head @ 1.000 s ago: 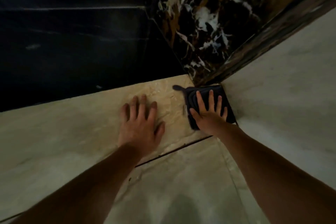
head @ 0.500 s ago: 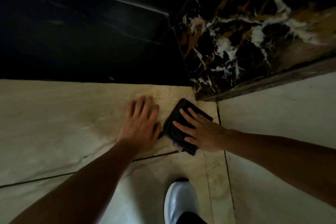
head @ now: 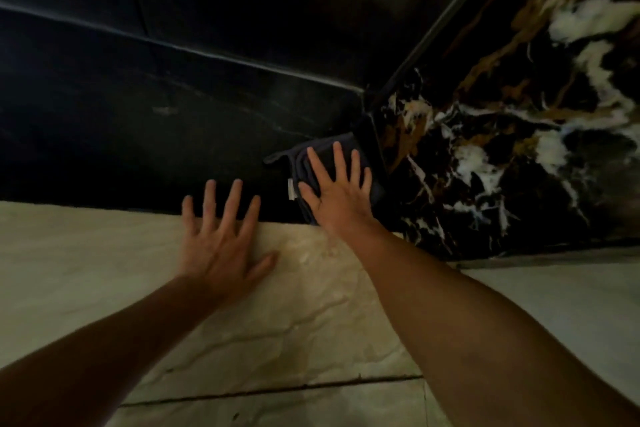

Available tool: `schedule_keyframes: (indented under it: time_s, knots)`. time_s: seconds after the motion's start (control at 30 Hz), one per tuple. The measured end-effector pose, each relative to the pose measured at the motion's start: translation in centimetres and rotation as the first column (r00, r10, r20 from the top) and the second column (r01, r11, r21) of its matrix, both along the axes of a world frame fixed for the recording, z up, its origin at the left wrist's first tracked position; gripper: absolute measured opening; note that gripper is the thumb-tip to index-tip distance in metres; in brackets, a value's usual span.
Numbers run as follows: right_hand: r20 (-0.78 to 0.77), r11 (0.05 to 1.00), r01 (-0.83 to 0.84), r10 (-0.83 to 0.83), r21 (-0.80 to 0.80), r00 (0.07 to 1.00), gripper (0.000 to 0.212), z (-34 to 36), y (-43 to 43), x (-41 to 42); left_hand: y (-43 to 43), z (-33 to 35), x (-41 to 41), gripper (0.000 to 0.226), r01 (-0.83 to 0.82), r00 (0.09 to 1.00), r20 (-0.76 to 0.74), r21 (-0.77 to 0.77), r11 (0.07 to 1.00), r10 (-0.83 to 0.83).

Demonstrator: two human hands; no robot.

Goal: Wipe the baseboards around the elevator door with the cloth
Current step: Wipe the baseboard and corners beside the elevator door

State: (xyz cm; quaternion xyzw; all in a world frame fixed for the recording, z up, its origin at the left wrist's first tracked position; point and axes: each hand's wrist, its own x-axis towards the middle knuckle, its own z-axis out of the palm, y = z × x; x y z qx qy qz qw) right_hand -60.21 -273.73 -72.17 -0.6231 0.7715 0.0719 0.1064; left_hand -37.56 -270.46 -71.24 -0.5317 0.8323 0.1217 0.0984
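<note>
While left hand [head: 221, 246] lies splayed on floor [head: 86, 270] — right hand [head: 337, 191], fingers spread, presses cloth [head: 311, 158] flat vs baseboard [head: 138, 142].

The cloth [head: 346, 152] under the right hand [head: 337, 199] is dark navy, perhaps charcoal in this dim light (a small white tag beside the thumb). Behind it the baseboard [head: 173, 135] is plain black; rightward, marble [head: 502, 149] is black veined white and amber. The floor [head: 294, 305] is cream.
</note>
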Motion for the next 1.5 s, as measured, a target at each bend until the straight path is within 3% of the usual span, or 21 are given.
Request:
schedule_keyframes:
  time_s: [0.1,0.2,0.33,0.63,0.8,0.93,1.07,1.17,1.23,1.37,1.5]
  knots:
    - [-0.01,0.993,0.047,-0.048,-0.107,0.999,0.065,0.1,1.8,1.2,0.3,0.2,0.2,0.099,0.0,1.0,0.024,0.031,1.0,-0.001]
    - [-0.001,0.976,0.132,-0.135,-0.172,0.991,0.063,-0.3,4.4,2.3,0.7,0.0,0.6,0.09,0.023,0.998,-0.054,-0.018,1.0,-0.024]
    - [-0.028,0.977,0.144,-0.15,-0.155,0.988,0.064,-0.4,3.5,2.3,0.6,-0.7,0.8,0.086,0.03,0.994,-0.103,-0.073,0.997,-0.037]
    - [0.003,0.995,0.099,-0.099,-0.014,0.995,0.066,-0.6,-9.5,0.8,0.8,-1.8,1.3,0.086,0.048,0.997,-0.053,-0.096,0.994,-0.053]
    - [0.009,0.992,0.017,-0.016,-0.124,1.0,0.063,0.4,3.1,0.9,0.8,0.0,0.9,0.085,0.016,0.999,-0.027,-0.02,1.0,-0.017]
    - [0.0,0.997,0.067,-0.067,-0.05,0.998,0.064,0.3,11.8,1.7,0.9,-0.4,1.1,0.086,0.029,0.996,-0.08,-0.045,0.999,-0.033]
    - [0.08,0.995,0.078,-0.073,-0.063,0.994,0.066,-0.3,-0.6,0.5,0.9,-1.6,1.1,0.086,0.034,0.996,-0.081,-0.099,0.995,-0.042]
    - [0.207,0.982,0.141,-0.165,0.129,0.964,0.066,0.4,-11.2,0.6,0.8,-1.2,1.3,0.085,0.048,0.997,-0.055,-0.088,0.995,-0.053]
    - [0.21,0.971,0.147,-0.187,0.19,0.96,0.067,1.0,-12.9,1.1,0.6,-0.4,1.2,0.084,0.042,0.998,-0.044,-0.075,0.996,-0.045]
    - [0.083,0.999,0.033,-0.031,-0.021,0.996,0.063,1.1,-2.8,0.6,0.7,-0.2,1.1,0.084,0.024,0.997,-0.07,-0.057,0.998,-0.028]
    - [0.019,0.993,0.093,-0.092,-0.07,0.996,0.063,0.3,11.0,0.9,0.7,-1.6,1.5,0.086,0.026,0.993,-0.117,-0.067,0.997,-0.034]
